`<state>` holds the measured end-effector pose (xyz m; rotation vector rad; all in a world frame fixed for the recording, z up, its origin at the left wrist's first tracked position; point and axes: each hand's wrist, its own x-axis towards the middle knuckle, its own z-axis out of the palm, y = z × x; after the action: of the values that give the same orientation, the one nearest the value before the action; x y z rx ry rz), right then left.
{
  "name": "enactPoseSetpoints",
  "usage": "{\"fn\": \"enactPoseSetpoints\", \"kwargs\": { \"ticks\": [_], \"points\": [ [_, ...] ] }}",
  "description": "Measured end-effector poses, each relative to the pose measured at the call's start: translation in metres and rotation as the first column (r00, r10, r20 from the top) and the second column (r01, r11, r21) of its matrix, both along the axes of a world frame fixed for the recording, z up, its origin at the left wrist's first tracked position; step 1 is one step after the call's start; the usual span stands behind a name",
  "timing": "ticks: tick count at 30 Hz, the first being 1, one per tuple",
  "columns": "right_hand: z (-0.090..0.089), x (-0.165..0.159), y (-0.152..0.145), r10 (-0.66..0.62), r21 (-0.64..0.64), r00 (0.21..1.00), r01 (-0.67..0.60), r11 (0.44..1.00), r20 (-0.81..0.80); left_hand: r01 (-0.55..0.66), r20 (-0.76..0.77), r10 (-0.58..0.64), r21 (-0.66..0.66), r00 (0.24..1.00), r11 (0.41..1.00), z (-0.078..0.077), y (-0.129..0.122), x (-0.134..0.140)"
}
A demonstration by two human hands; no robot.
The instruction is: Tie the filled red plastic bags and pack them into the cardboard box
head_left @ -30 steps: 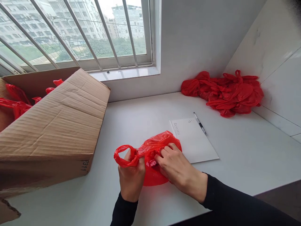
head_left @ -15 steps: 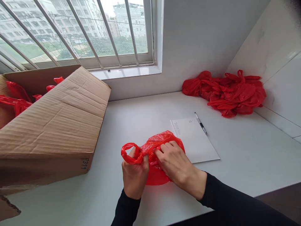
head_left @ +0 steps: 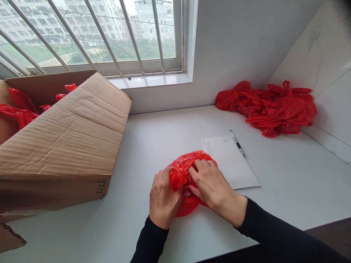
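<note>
I have a red bag between my hands, low at the table near the paper; my left hand grasps its bunched plastic, probably to steady it; my right hand grips the opposite folds, perhaps to keep them spread, fingertips partly hidden; the pen lies along the paper's edge, likely for easy reach; a cardboard box stands to the left.

The red bag is partly hidden by the fingers; the cardboard box is cut off at left; the tiny writing cannot be read.
</note>
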<state>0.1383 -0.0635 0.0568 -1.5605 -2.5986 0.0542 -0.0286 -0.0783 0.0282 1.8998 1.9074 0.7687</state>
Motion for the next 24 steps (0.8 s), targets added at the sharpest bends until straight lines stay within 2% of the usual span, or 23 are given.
{"fn": "enactPoseSetpoints", "kwargs": {
  "ticks": [3,7,10,13,16,19,24],
  "points": [
    [-0.002,-0.001,-0.002,-0.018,-0.042,1.0,0.018,0.999,0.012,0.02,0.013,-0.02,0.027,1.0,0.999,-0.002,0.003,-0.005],
    [0.002,0.0,-0.004,-0.013,-0.076,1.0,0.014,0.997,0.01,-0.058,0.187,0.057,0.002,0.981,0.998,0.002,0.005,-0.014],
    [0.001,0.002,-0.004,0.039,-0.062,0.999,-0.038,0.997,0.01,-0.086,0.225,0.091,-0.032,0.97,0.996,0.006,0.004,-0.014],
    [-0.004,0.004,-0.004,0.094,-0.03,0.996,-0.094,0.995,-0.005,-0.036,0.172,0.052,-0.094,0.984,0.995,0.008,0.002,-0.01],
    [-0.005,0.004,-0.004,0.091,-0.008,0.995,-0.091,0.996,-0.04,0.019,0.044,-0.013,-0.131,0.999,0.991,0.006,0.002,-0.007],
    [0.005,0.003,-0.003,0.059,-0.048,0.998,-0.06,0.997,-0.038,-0.003,-0.028,-0.001,-0.122,1.0,0.993,0.004,0.006,-0.006],
    [0.017,0.007,-0.006,0.047,-0.067,0.997,-0.051,0.996,-0.058,-0.032,-0.026,0.03,-0.101,0.999,0.994,0.003,0.008,-0.004]
  ]
}}
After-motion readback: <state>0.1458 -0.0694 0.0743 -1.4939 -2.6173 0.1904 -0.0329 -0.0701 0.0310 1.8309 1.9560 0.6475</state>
